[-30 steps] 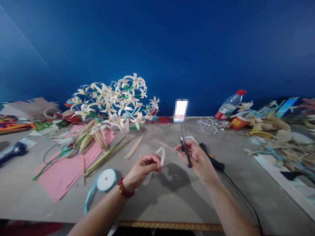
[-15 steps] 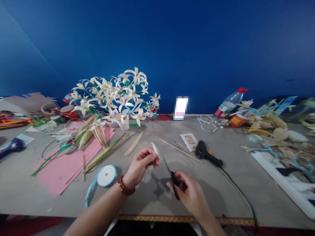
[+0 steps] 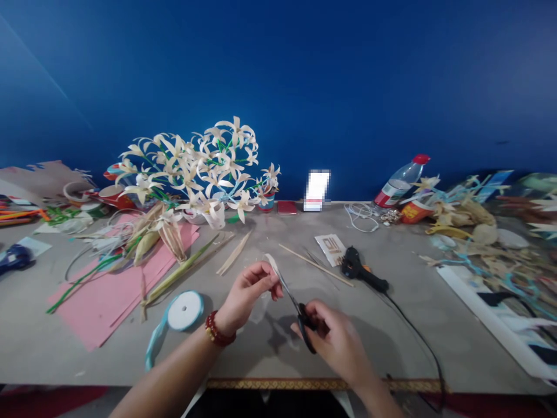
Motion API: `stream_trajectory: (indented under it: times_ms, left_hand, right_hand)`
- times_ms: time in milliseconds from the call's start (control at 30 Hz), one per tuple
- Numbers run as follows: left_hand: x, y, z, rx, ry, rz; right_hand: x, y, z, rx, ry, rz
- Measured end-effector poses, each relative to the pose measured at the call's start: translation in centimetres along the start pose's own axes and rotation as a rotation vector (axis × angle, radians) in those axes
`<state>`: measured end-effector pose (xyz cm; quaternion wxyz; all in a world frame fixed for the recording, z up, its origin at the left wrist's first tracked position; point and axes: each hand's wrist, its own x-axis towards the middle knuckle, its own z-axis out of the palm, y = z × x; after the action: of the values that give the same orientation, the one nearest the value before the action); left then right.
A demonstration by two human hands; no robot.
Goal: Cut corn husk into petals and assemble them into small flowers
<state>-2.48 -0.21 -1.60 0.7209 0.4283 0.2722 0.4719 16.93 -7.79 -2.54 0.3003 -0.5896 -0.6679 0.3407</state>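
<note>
My left hand (image 3: 250,293) is closed in a pinch on a small pale petal-like strip (image 3: 272,261), which sticks up past the fingertips. In my right hand (image 3: 333,337) is a pair of black-handled scissors (image 3: 307,328), with fingers in the handles. Its blades point up and left and reach the strip beside my left fingertips. Whether the blades touch the strip cannot be made out. A roll of light blue ribbon (image 3: 184,309) lies left of my left wrist, its loose end trailing toward the table's front edge.
Pale handmade flowers (image 3: 191,162) stand at the back left. Pink paper (image 3: 104,302) with husks lies on the left. To the right are a thin stick (image 3: 315,265), a black glue gun (image 3: 363,271) with its cord, and a tilted bottle (image 3: 399,183). A white tray (image 3: 483,313) sits far right.
The scissor blades have come up against the strip at my left fingertips and look closer together. The whole view has shifted slightly; my left hand keeps its pinch.
</note>
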Motion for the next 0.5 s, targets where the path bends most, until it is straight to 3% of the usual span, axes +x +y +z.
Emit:
stream_trajectory:
  times_ms: [500]
  left_hand:
    - [0.02, 0.04, 0.04, -0.015, -0.023, 0.000]
  right_hand:
    - [0.20, -0.10, -0.01, 0.061, -0.033, 0.043]
